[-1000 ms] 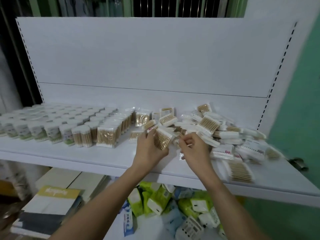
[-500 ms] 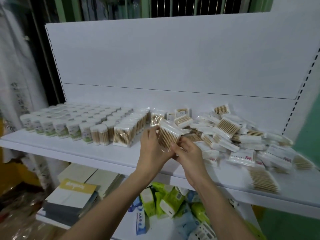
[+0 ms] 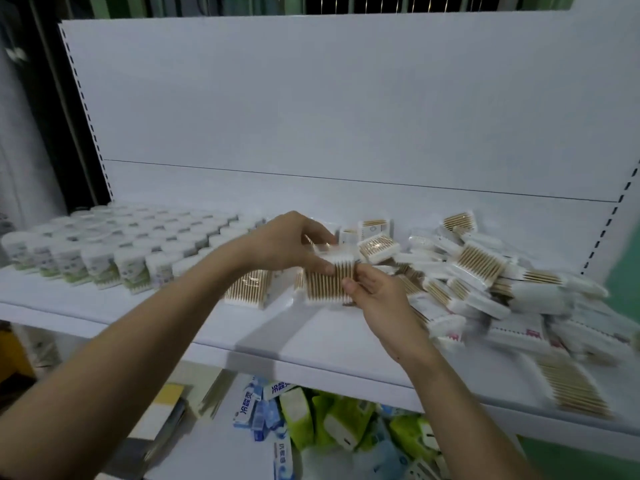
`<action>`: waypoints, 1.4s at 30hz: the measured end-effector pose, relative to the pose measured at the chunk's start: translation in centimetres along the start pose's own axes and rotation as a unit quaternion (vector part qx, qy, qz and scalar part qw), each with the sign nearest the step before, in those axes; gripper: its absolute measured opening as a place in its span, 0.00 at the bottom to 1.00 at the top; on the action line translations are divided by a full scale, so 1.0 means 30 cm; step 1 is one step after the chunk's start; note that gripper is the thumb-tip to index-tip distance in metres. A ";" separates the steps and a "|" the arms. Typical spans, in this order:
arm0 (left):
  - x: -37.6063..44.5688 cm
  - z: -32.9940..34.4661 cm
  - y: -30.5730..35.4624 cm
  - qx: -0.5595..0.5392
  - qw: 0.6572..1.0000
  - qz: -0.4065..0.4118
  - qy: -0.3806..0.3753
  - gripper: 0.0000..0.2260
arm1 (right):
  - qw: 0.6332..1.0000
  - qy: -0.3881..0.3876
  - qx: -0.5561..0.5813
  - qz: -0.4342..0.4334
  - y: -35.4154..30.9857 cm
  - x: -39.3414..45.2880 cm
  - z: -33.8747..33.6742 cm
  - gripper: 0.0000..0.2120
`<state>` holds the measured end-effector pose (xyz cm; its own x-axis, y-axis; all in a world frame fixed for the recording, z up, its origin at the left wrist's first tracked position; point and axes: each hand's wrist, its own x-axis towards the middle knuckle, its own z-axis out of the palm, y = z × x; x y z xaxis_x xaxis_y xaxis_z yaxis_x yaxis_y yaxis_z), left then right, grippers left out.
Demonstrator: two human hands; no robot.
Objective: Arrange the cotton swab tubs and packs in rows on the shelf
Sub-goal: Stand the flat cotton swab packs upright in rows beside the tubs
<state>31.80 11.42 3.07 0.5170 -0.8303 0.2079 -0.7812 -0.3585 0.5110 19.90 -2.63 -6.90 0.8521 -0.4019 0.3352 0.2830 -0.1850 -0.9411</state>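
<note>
A clear pack of wooden cotton swabs point(image 3: 329, 282) stands upright on the white shelf point(image 3: 145, 320), held from both sides. My left hand point(image 3: 287, 244) grips its top edge with curled fingers. My right hand point(image 3: 377, 299) pinches its lower right side. Just left of it another upright swab pack point(image 3: 247, 289) ends a row of packs. Rows of round white swab tubs point(image 3: 104, 247) fill the shelf's left part. A loose pile of swab packs point(image 3: 485, 282) covers the right part.
The white back panel point(image 3: 346, 109) rises behind the shelf. On the lower shelf lie green and blue wipe packs point(image 3: 329, 424), with booklets point(image 3: 162, 420) to their left. One swab pack point(image 3: 571, 389) lies near the shelf's front right edge.
Both hands carried the swab pack down and left and stood it on the shelf beside the row of packs. The camera moved closer.
</note>
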 end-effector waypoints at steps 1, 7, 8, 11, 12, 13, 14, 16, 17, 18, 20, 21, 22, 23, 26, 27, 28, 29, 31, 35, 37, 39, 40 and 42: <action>0.023 -0.019 -0.011 0.014 1.000 0.006 -0.011 0.20 | 1.000 -0.003 0.003 0.005 -0.004 0.017 0.006 0.12; 0.160 -0.121 -0.109 0.047 0.998 0.028 0.008 0.09 | 0.995 0.051 -0.073 0.034 -0.012 0.174 0.016 0.06; 0.187 -0.138 -0.135 0.048 0.998 0.026 0.028 0.10 | 0.989 0.081 -0.123 0.029 -0.007 0.211 0.016 0.05; 0.274 -0.182 -0.202 0.041 0.996 0.022 0.073 0.09 | 0.935 0.109 -0.336 -0.023 0.025 0.316 0.035 0.04; 0.304 -0.193 -0.216 0.040 0.995 0.026 0.087 0.09 | 0.901 0.089 -0.422 -0.047 0.039 0.347 0.047 0.05; 0.333 -0.200 -0.228 0.044 0.994 0.029 0.098 0.09 | 0.863 0.060 -0.497 -0.068 0.051 0.373 0.061 0.05; 0.363 -0.202 -0.237 0.049 0.993 0.032 0.101 0.10 | 0.828 0.028 -0.555 -0.077 0.059 0.393 0.077 0.06; 0.420 -0.194 -0.260 0.063 0.994 0.036 0.088 0.12 | 0.776 -0.041 -0.628 -0.045 0.076 0.427 0.109 0.12; 0.445 -0.184 -0.272 0.072 0.994 0.036 0.075 0.13 | 0.756 -0.076 -0.650 -0.019 0.086 0.437 0.124 0.17; 0.470 -0.171 -0.285 0.084 0.994 0.037 0.062 0.13 | 0.741 -0.101 -0.664 0.003 0.098 0.444 0.136 0.22; 0.511 -0.139 -0.310 0.105 0.992 0.041 0.047 0.13 | 0.735 -0.114 -0.668 0.022 0.132 0.441 0.151 0.27; 0.529 -0.123 -0.321 0.113 0.992 0.044 0.042 0.13 | 0.738 -0.108 -0.666 0.014 0.150 0.432 0.154 0.29; 0.543 -0.108 -0.331 0.119 0.991 0.046 0.038 0.12 | 0.738 -0.097 -0.668 -0.005 0.163 0.420 0.153 0.31; 0.555 -0.093 -0.339 0.123 0.991 0.047 0.033 0.12 | 0.737 -0.084 -0.671 -0.030 0.174 0.407 0.149 0.33; 0.581 -0.050 -0.355 0.136 0.989 0.048 0.022 0.12 | 0.743 -0.062 -0.661 -0.078 0.175 0.369 0.139 0.32; 0.586 -0.036 -0.358 0.140 0.989 0.049 0.020 0.12 | 0.743 -0.071 -0.661 -0.071 0.166 0.357 0.139 0.33; 0.589 -0.024 -0.360 0.144 0.988 0.050 0.018 0.11 | 0.743 -0.082 -0.662 -0.056 0.154 0.344 0.140 0.35; 0.592 -0.014 -0.361 0.148 0.988 0.050 0.017 0.11 | 0.743 -0.087 -0.662 -0.045 0.149 0.332 0.138 0.36; 0.596 -0.007 -0.365 0.161 0.986 0.046 0.010 0.11 | 0.735 -0.089 -0.671 -0.034 0.132 0.310 0.134 0.37; 0.602 0.006 -0.380 0.172 0.984 0.037 0.006 0.11 | 0.726 -0.109 -0.678 -0.015 0.098 0.271 0.122 0.30; 0.600 0.034 -0.391 0.177 0.984 0.036 -0.007 0.12 | 0.722 -0.113 -0.683 -0.011 0.081 0.259 0.116 0.35; 0.596 0.067 -0.402 0.198 0.979 0.040 -0.006 0.11 | 0.723 -0.115 -0.681 -0.009 0.075 0.255 0.110 0.35; 0.594 0.078 -0.408 0.207 0.977 0.043 -0.001 0.12 | 0.729 -0.117 -0.674 -0.008 0.074 0.256 0.107 0.32; 0.582 0.080 -0.411 0.216 0.975 0.046 0.008 0.17 | 0.748 -0.107 -0.654 -0.023 0.074 0.260 0.099 0.27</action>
<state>49.62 0.33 -1.60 0.4398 -0.8625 0.2505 -0.8976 -0.4311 0.0917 28.48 -3.51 -6.49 0.9456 -0.2402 0.2193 -0.2388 -0.9705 -0.0333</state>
